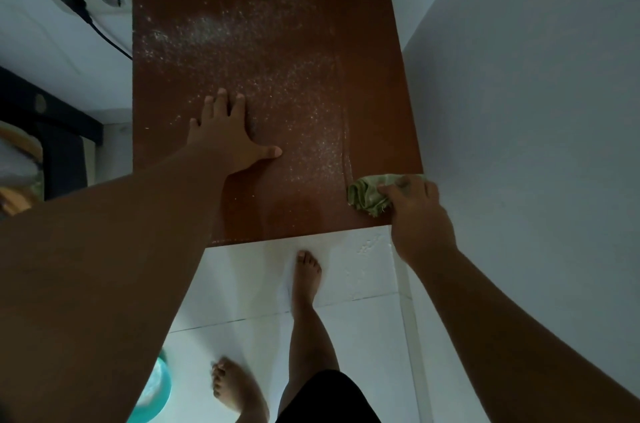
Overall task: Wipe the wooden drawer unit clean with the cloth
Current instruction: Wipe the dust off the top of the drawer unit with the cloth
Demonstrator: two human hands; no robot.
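Note:
The wooden drawer unit [277,24] is seen from above, its brown top speckled with white dust across the left and middle. A strip along its right side looks darker and dust-free. My left hand [228,135] lies flat on the top with fingers spread, near the middle. My right hand [419,211] grips a crumpled green cloth [367,194] pressed on the top at the front right corner, beside the wall.
White walls close in behind and on the right [519,93]. A wall socket with a black plug and cable [83,3] sits left of the unit. Dark furniture [52,132] stands at left. My bare feet are on white floor tiles [363,336]; a teal basin [156,391] is bottom left.

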